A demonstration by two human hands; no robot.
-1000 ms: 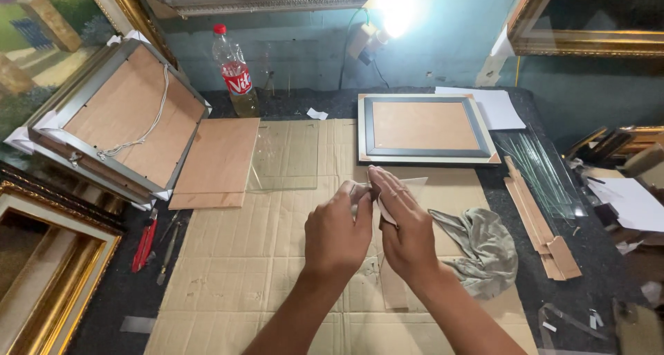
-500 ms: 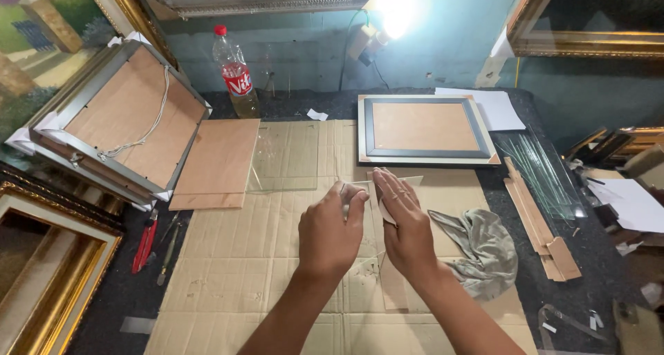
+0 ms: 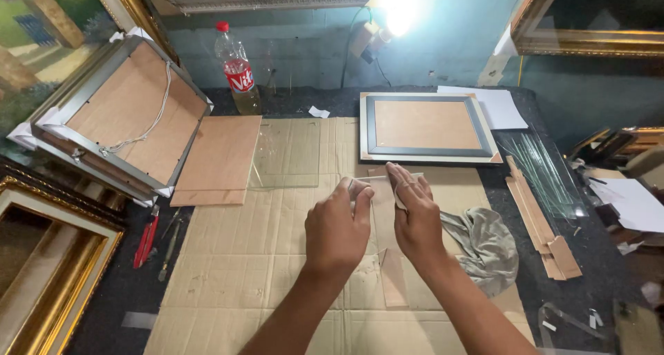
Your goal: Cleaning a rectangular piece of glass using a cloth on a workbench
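Seen from above, a person's two bare hands work at the middle of a table covered in flattened cardboard [image 3: 228,286]. Left hand [image 3: 337,229] and right hand [image 3: 415,217] lie side by side, fingers bent and nearly flat, pressing on a clear pane of glass [image 3: 379,210] that rests on the cardboard; its edges are hard to trace. The right hand's fingers cover a small white scrap, perhaps paper or cloth, against the glass; whether either hand truly grips anything cannot be told. Just right of the right wrist lies a crumpled grey rag [image 3: 487,248].

Beyond the hands, on the far side, a dark picture frame [image 3: 425,127] with a brown backing lies flat. A second clear pane [image 3: 287,154] lies left of it, beside a brown backing board [image 3: 218,158]. At far left a silver frame [image 3: 117,123] rests face down and tilted, a hanging cord across its back. A plastic bottle [image 3: 237,68] with a red cap stands at the far edge by the wall. Red-handled pliers [image 3: 145,239] lie at near left, next to a gilded frame [image 3: 52,272]. To the right, strips of glass [image 3: 543,168] and cardboard offcuts [image 3: 543,223] lie alongside loose white paper sheets [image 3: 633,203].
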